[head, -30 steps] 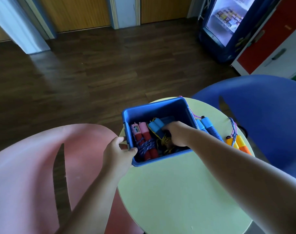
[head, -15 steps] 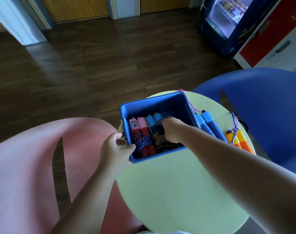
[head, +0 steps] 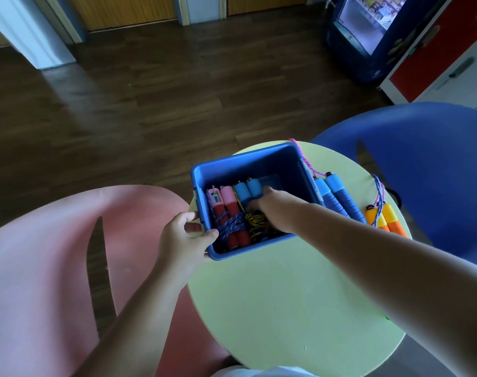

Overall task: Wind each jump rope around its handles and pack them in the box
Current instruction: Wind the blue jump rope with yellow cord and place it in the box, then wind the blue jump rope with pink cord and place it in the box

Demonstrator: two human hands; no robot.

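A blue plastic box (head: 242, 164) sits at the far left of the round pale green table (head: 286, 289). Inside on the left lies a wound rope with pink and red handles (head: 226, 210). Beside it is a blue-handled rope (head: 246, 193) wound with yellow-black cord. My left hand (head: 183, 240) grips the box's near left corner. My right hand (head: 275, 210) is down inside the box on the blue-handled rope. To the right of the box lie a blue-handled rope with pink cord (head: 338, 200) and an orange-yellow-handled rope (head: 384, 219).
A pink chair (head: 55, 268) stands to the left of the table and a blue chair (head: 427, 164) to the right. Dark wood floor lies beyond. A drinks fridge (head: 367, 31) and a red and white cabinet (head: 444, 50) stand at the far right.
My right hand has pushed the blue-handled rope deeper into the box, next to the pink one. My left hand has kept hold of the box corner.
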